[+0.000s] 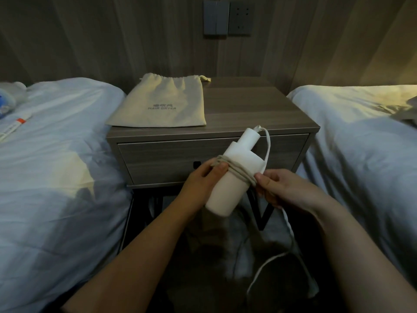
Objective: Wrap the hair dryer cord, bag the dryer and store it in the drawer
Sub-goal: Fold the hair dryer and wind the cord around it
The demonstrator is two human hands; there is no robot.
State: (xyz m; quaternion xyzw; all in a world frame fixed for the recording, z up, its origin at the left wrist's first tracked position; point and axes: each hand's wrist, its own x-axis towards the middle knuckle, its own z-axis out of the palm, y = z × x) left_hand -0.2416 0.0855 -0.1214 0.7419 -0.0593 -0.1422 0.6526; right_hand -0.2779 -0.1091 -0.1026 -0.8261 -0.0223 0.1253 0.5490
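Note:
A white hair dryer [228, 190] is held in the air in front of the nightstand, tilted with its narrow end up and to the right. My left hand [203, 179] grips its body, thumb pressing on the wound turns. The white cord [268, 147] loops from the narrow end down around the body in several turns. My right hand [279, 188] pinches the cord at the dryer's right side, and the loose remainder hangs toward the floor. A beige drawstring bag [160, 102] printed "HAIR DRYER" lies flat on the nightstand top. The drawer [158, 159] below is closed.
The wooden nightstand [259, 109] stands between two beds with white bedding [56, 166], [361, 136]. A switch and a socket [226, 18] sit on the wall above. Small items [13, 123] lie on the left bed. The plug end [313, 288] hangs low near the floor.

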